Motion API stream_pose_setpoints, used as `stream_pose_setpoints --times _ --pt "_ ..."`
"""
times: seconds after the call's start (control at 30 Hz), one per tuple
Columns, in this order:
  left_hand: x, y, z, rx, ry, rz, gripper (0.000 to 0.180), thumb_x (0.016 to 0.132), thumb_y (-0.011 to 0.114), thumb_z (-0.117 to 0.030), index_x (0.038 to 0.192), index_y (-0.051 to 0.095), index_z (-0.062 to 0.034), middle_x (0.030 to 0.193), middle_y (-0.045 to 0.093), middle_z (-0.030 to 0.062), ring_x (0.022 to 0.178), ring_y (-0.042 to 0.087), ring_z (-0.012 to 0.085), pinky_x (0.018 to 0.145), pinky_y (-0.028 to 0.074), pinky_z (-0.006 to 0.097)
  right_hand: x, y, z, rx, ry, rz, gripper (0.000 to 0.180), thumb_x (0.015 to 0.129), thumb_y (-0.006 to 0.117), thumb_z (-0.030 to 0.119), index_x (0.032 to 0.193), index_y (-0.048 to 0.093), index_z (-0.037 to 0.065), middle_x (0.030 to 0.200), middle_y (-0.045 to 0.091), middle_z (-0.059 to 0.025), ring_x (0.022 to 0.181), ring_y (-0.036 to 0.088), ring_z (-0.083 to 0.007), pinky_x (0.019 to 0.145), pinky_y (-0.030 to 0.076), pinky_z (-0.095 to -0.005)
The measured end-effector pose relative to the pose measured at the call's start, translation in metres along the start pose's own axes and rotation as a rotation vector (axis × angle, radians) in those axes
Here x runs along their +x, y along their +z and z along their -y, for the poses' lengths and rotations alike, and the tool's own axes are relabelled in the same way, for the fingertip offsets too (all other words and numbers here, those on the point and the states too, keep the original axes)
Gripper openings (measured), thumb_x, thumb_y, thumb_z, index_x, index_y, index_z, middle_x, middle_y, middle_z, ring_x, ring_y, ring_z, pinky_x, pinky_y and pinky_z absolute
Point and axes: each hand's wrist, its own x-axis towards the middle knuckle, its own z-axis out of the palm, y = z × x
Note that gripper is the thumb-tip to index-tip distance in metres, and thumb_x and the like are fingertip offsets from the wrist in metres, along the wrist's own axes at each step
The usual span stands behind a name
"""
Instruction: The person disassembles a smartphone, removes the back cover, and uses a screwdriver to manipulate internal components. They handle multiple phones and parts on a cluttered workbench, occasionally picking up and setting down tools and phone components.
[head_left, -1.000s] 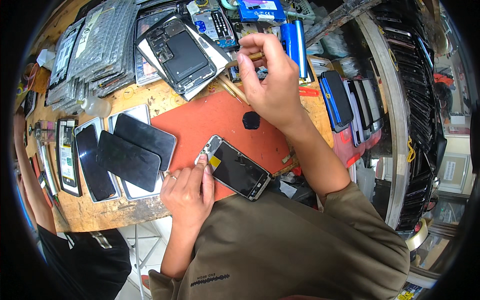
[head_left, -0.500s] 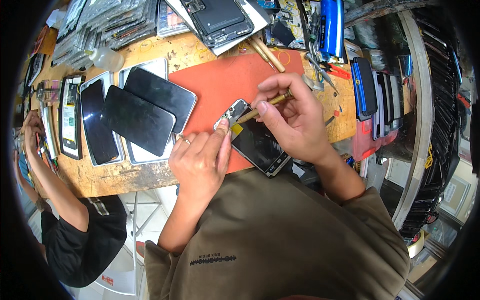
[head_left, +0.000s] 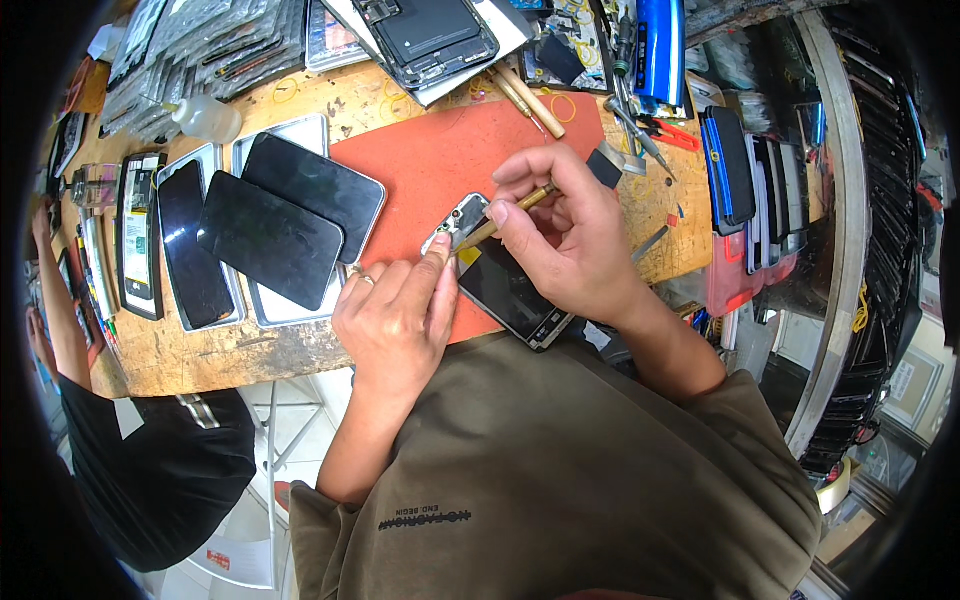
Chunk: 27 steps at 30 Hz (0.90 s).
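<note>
Pressing down with its index fingertip, the left hand (head_left: 395, 320) pins the upper corner of a dark smartphone (head_left: 505, 285) that lies tilted on the red mat (head_left: 420, 170); its grip is loose, fingers curled, holding nothing but bearing on the phone's edge. Just to the right of it, the right hand (head_left: 570, 235) is closed in a pencil-like grip around a slim wooden-handled tool (head_left: 505, 215), whose tip meets the phone's top end right beside the left fingertip. The phone's lower end sticks out past the mat's near edge, under the right palm.

Left of the left hand, several black phone screens (head_left: 265, 235) lie overlapping on the wooden worktop (head_left: 200, 350), some on silver trays. Beyond the right hand's knuckles, two more wooden-handled tools (head_left: 530, 100) rest at the mat's far edge, and farther still an opened phone body (head_left: 430, 35) sits on white paper. To the right of the right hand, a row of phones (head_left: 735, 165) stands on edge. Another person's dark sleeve (head_left: 150, 480) shows at the far left.
</note>
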Motion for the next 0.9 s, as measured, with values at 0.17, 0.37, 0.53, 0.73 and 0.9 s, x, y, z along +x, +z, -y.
stream_pose_setpoints --times 0.17,0.37,0.53,0.73,0.9 --pt "-0.0001 0.0013 0.0001 -0.007 -0.004 -0.009 0.022 0.084 0.087 -0.014 0.106 0.085 -0.0109 0.067 0.058 0.0019 0.060 0.057 0.0210 0.058 0.043 0.038 -0.0010 -0.0033 0.0046 -0.032 -0.011 0.060 0.027 0.104 0.070 -0.002 0.128 0.059 -0.001 0.108 0.066 -0.0047 0.096 0.067 -0.0049 0.077 0.059 -0.0215" --pt "-0.0007 -0.0022 -0.0016 -0.004 -0.029 0.028 0.024 0.084 0.086 -0.011 0.108 0.085 -0.0102 0.071 0.065 0.0045 0.061 0.061 0.0224 0.061 0.045 0.038 -0.0009 -0.0023 0.0052 -0.090 -0.065 0.070 0.026 0.103 0.071 -0.001 0.126 0.060 -0.001 0.107 0.069 -0.0050 0.094 0.069 -0.0047 0.074 0.059 -0.0209" --pt "0.0000 -0.0035 -0.0023 -0.004 -0.039 0.046 0.025 0.084 0.086 -0.009 0.108 0.086 -0.0097 0.073 0.069 0.0061 0.063 0.063 0.0231 0.062 0.047 0.038 -0.0003 -0.0028 0.0076 -0.096 -0.051 0.067 0.025 0.103 0.071 -0.001 0.126 0.061 -0.001 0.106 0.070 -0.0051 0.093 0.069 -0.0046 0.073 0.059 -0.0206" --pt "-0.0001 -0.0037 -0.0019 -0.006 -0.040 0.049 0.025 0.084 0.087 -0.009 0.109 0.086 -0.0098 0.074 0.069 0.0061 0.063 0.063 0.0230 0.062 0.047 0.038 -0.0001 -0.0008 0.0100 -0.109 -0.050 0.025 0.023 0.098 0.071 -0.003 0.119 0.062 -0.002 0.101 0.073 -0.0114 0.093 0.079 -0.0186 0.077 0.065 -0.0315" --pt "-0.0006 -0.0034 -0.0025 0.004 -0.052 0.054 0.026 0.084 0.087 -0.009 0.109 0.086 -0.0104 0.074 0.070 0.0059 0.063 0.063 0.0228 0.062 0.047 0.038 -0.0002 -0.0011 0.0089 -0.111 -0.072 0.022 0.023 0.098 0.071 -0.004 0.119 0.062 -0.002 0.101 0.073 -0.0117 0.093 0.079 -0.0190 0.077 0.066 -0.0314"
